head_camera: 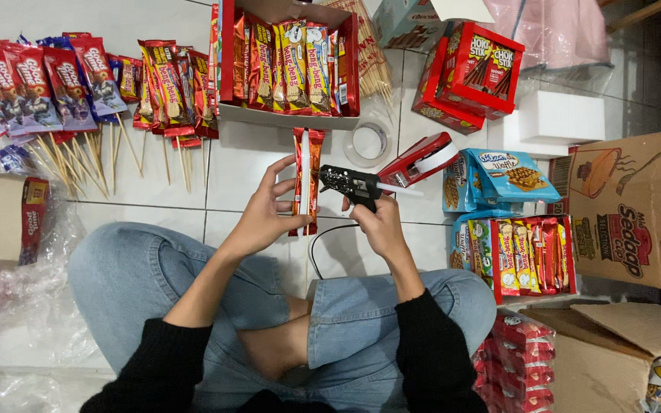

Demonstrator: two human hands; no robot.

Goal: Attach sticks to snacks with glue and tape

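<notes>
The left hand point(262, 218) pinches an upright red-and-orange snack bar point(306, 180) in its grip, thumb on the near side and fingertips curled onto the wrapper's edge, so the bar stands lengthwise in front of the person. Just to the right of that grip, the right hand point(376, 222) is closed around the handle of a black glue gun point(350, 182), whose nozzle points left and sits touching or just beside the bar's wrapper; a white glue stick juts out of the gun's back, and a black cord point(319, 248) loops down from it toward the person's knees. Beyond the gun hand, a red tape dispenser point(421, 159) lies on the tiled floor point(254, 168), and a clear tape roll point(369, 144) rests just past the bar's top end. Farther out from the grip, an open red carton point(227, 53) holds a row of the same bars. Off to the left of the bar hand, wrapped snacks on wooden sticks point(93, 99) lie fanned across the floor. To the right of the gun hand sit blue wafer packets point(510, 176), a tray of mixed snack bars point(518, 256), red boxes of chocolate sticks point(480, 73), and a brown cardboard box point(636, 210). The person sits cross-legged in blue jeans point(147, 283).
</notes>
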